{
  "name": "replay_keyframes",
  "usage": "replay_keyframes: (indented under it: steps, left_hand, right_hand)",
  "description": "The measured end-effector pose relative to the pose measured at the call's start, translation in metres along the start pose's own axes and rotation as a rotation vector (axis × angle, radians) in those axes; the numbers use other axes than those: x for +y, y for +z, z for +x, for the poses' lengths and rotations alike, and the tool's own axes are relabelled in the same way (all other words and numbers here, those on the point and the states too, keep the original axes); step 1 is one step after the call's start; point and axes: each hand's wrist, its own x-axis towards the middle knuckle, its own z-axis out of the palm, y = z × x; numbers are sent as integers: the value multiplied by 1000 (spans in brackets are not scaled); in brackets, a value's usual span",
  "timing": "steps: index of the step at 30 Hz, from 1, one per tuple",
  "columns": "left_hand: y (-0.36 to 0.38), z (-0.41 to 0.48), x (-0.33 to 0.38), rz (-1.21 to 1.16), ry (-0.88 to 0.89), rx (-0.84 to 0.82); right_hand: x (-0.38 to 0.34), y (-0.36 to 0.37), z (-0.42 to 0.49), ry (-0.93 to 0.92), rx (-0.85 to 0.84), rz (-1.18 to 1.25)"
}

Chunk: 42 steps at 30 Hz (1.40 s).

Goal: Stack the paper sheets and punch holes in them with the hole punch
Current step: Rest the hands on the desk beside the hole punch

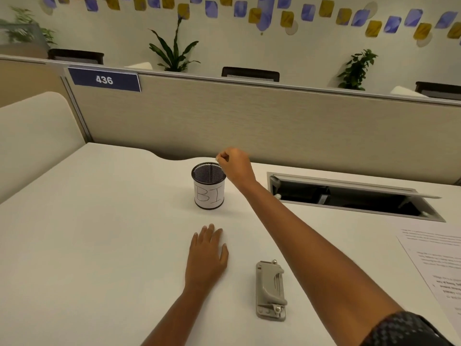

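A grey hole punch lies on the white desk, near the front and right of centre. Printed paper sheets lie at the desk's right edge, partly cut off by the frame. My left hand rests flat on the desk, fingers spread, just left of the punch. My right hand reaches far forward and hovers over the rim of a black mesh cup. Its fingers are pinched together; something tiny and pale may be between them, but I cannot tell what.
The mesh cup carries a white label reading "BI". An open cable hatch is sunk into the desk at the right rear. A beige partition with a "436" sign closes off the back.
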Motion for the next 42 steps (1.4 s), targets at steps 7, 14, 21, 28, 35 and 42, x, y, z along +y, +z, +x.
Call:
replay_keyframes:
  steps: [7,14,21,28,35,42]
  left_hand:
    - [0,0,0,-12,0,5]
    - [-2,-1,2,-17,-2,1]
    - [-1,-1,1,-40,-2,17]
    - [2,-2,0,-57,-12,50]
    - [0,-1,2,-60,-13,51]
    - [-3,-2,4,-64,-17,50]
  right_hand:
    - [15,7,1,91,3,70]
    - [16,11,0,141,-33,155]
    - [52,-3,-20,238,58,244]
    - [138,-43,-92,338,136,79]
    - [193,-93,-137,461,200,-142]
    - [194,-98,-139,432,69,-307]
